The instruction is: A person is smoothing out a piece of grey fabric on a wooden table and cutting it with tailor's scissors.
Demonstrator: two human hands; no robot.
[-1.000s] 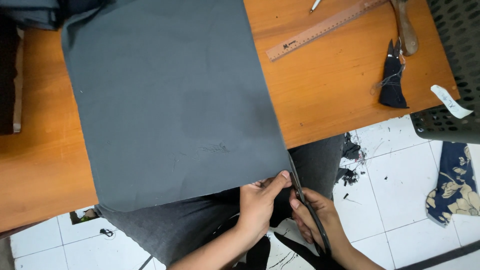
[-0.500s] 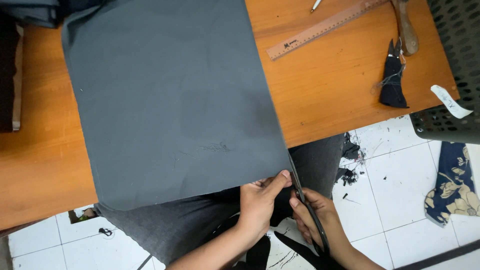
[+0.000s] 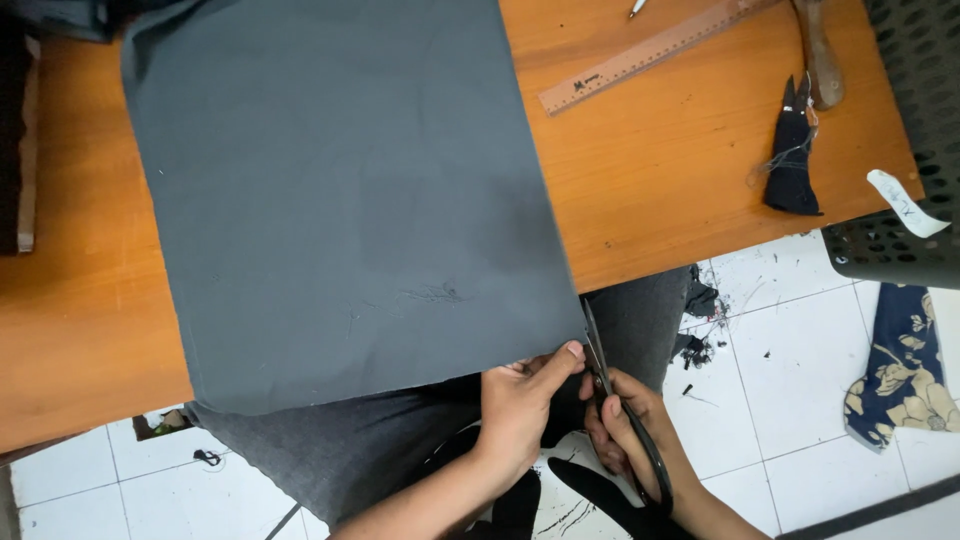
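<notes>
Left hand [image 3: 520, 395] pinches grey fabric [image 3: 350, 200] corner at table [image 3: 680, 180] front edge; right hand [image 3: 625, 430] grips scissors [image 3: 620, 400] there

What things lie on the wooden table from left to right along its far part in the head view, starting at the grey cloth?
Grey cloth → wooden ruler → small dark fabric scrap → dark perforated basket.
</notes>
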